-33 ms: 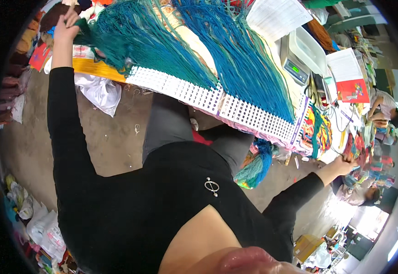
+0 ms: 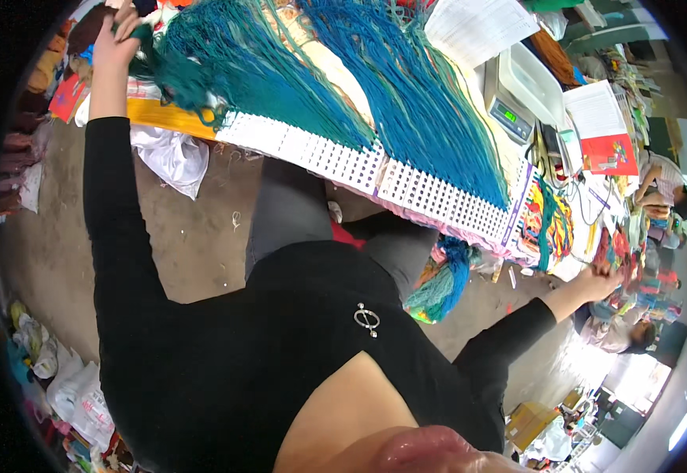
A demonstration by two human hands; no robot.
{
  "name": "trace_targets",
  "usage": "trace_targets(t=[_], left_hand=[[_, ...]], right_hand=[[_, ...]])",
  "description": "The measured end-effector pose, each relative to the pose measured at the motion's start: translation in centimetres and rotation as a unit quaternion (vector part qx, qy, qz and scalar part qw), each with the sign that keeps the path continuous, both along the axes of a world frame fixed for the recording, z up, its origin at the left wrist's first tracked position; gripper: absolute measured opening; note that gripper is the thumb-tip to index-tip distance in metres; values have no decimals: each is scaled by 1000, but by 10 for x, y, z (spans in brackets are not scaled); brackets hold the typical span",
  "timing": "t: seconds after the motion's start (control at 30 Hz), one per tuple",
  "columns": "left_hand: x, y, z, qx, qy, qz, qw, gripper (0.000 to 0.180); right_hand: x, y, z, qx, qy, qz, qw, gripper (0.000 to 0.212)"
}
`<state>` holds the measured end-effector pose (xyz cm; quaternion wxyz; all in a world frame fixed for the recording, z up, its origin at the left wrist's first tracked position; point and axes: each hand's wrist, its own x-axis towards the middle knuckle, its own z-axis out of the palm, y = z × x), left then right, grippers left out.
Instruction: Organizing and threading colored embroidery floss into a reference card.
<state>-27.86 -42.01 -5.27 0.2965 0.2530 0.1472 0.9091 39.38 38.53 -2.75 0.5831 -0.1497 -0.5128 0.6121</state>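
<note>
My left hand [image 2: 117, 39] is stretched far out at the upper left, its fingers apart. It lies against the edge of a dark green bundle of yarn [image 2: 171, 72]. Out to the right, my right hand [image 2: 596, 282] is beside the table's right end, near some reddish yarn [image 2: 616, 246]. Its fingers are small and smeared, so a hold cannot be made out. Between my hands, many teal and blue yarn strands [image 2: 430, 118] fan out over the table. Their near ends meet a white strip with rows of dark holes [image 2: 438, 203] along the front edge.
A digital scale [image 2: 509, 118] with a clear plastic tub stands at the back right, near paper sheets [image 2: 481, 31]. Multicoloured yarn [image 2: 545, 225] lies at the table's right end. A white plastic bag [image 2: 174, 158] hangs below the yellow strip [image 2: 170, 117]. Other people sit at far right.
The fingers of my left hand have shifted slightly beside the dark green yarn. My right hand has moved a little outward and up, its fingers in a different pose.
</note>
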Motion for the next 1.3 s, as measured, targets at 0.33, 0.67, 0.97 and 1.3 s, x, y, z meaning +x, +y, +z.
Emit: trace_targets(t=[0.33,0.67,0.97,1.3], left_hand=[[252,247,-108,-406,-127,-189,885,42],[295,277,-120,-582,-41,-233,778,32],[294,304,-140,-637,89,-122,756,17],[212,235,-56,-252,-150,-296,909,22]], right_hand=[[-248,-334,-129,108,-420,297,851,15],[-277,-363,-178,39,-479,324,815,19],[-284,-358,-179,-45,-471,380,795,20],[-275,-364,-175,69,-538,292,788,23]])
